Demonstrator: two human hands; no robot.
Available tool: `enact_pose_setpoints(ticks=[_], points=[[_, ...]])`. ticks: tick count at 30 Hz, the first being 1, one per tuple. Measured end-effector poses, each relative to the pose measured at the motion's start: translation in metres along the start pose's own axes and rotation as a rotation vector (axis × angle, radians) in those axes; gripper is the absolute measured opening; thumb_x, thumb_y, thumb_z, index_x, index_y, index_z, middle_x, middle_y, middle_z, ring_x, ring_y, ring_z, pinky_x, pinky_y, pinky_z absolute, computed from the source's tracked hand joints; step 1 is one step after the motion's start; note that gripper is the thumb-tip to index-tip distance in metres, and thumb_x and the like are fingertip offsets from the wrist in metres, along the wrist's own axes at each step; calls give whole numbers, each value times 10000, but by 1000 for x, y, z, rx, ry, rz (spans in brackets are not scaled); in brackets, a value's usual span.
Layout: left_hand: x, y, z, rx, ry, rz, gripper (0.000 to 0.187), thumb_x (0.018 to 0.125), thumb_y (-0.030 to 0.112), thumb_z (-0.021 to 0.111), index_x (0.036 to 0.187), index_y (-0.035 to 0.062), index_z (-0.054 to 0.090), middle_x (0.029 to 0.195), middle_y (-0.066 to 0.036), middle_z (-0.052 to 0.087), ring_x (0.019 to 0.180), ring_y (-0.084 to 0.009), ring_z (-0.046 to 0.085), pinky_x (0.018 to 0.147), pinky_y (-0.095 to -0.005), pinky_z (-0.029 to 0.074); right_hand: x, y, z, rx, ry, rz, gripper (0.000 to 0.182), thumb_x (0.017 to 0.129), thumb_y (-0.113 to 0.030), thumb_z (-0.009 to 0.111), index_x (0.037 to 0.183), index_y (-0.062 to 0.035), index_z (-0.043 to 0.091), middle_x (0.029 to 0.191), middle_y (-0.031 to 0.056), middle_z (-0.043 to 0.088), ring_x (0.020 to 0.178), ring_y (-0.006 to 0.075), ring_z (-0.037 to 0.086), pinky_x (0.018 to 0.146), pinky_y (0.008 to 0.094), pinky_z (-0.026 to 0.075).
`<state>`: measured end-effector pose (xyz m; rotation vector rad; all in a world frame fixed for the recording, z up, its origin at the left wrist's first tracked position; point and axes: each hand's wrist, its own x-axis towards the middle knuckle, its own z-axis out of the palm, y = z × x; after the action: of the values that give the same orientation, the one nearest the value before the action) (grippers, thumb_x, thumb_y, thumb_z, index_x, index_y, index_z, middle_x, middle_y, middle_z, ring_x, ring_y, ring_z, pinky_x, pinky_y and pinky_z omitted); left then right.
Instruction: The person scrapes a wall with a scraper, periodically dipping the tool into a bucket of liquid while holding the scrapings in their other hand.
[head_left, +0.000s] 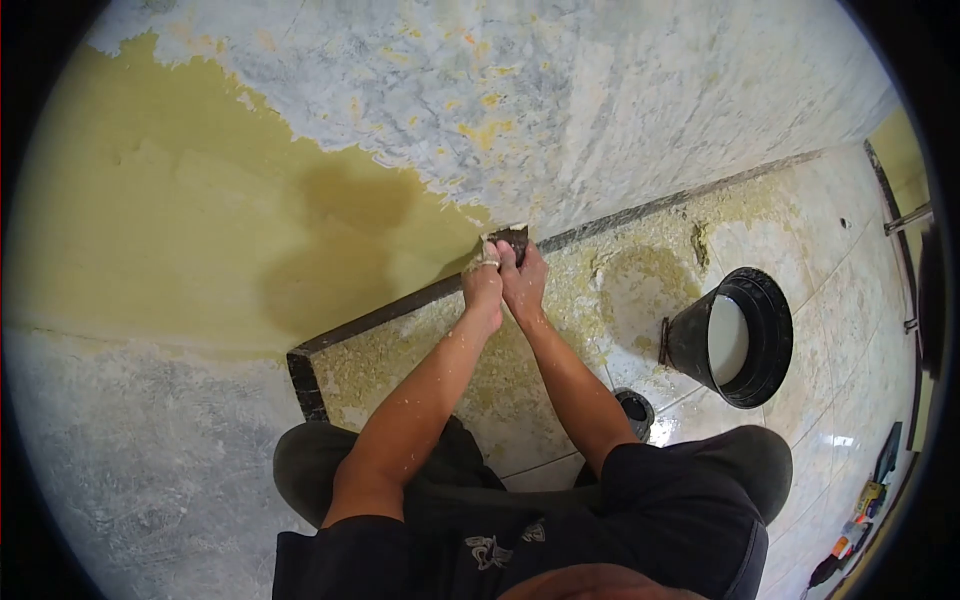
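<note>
Along the foot of the wall (630,90), just above the dark skirting (390,308), we have both hands close together on a dark, flat-edged tool (514,238), its edge at the surface where olive-yellow paint (180,210) meets the pale, bare part.

By the look of it, the work is well advanced but unfinished. The upper and right-hand stretches are mostly down to mottled grey and white, with small yellow specks here and there. To our left, a broad patch of paint is whole, reaching down to the skirting and ending in a ragged border. Damp-looking flakes (420,372) cover the floor (545,475) beside the skirting.

Our left hand (483,286) is curled tight, fingers bent in by the tool's near side. Our right hand (524,284) is closed too, its fingers folded against the dark piece. Both seem to grip it, though at this size we cannot fairly tell how the hold is shared.

To our right, a black bucket (688,338) holds cloudy liquid (727,340), and a smaller dark container (645,412) sits near our right forearm. Several hand tools (866,500) lie well apart, far right.
</note>
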<state>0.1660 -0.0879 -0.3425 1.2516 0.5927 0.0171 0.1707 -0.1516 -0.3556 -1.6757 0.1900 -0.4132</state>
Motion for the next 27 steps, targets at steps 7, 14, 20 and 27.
enact_pose_setpoints(ticks=[7,14,20,27], points=[[-4,18,18,-93,-82,-105,326,976,324,573,1159,55,588,1124,-43,609,1000,-147,570,839,-307,465,25,-15,-12,45,-49,10,333,859,-301,678,914,25,635,742,224,672,677,376,669,625,411,510],[-20,40,26,-132,-2,-78,313,982,336,560,1093,50,621,1052,-34,632,942,-129,580,793,-302,465,28,-35,-13,42,-68,-30,333,850,-298,686,901,26,629,700,228,658,658,391,666,600,438,501],[-29,55,31,-186,37,-117,325,980,356,558,1070,52,630,1025,-31,636,900,-121,583,750,-291,465,31,-56,-22,-105,-141,31,363,850,-324,685,864,28,597,674,244,634,658,445,637,588,450,487],[-27,68,24,-222,11,4,304,985,258,548,1156,12,593,1112,-67,612,1011,-161,557,870,-326,456,35,-73,-9,-108,-85,-90,357,860,-338,666,872,12,598,665,222,635,629,433,627,580,463,478]])
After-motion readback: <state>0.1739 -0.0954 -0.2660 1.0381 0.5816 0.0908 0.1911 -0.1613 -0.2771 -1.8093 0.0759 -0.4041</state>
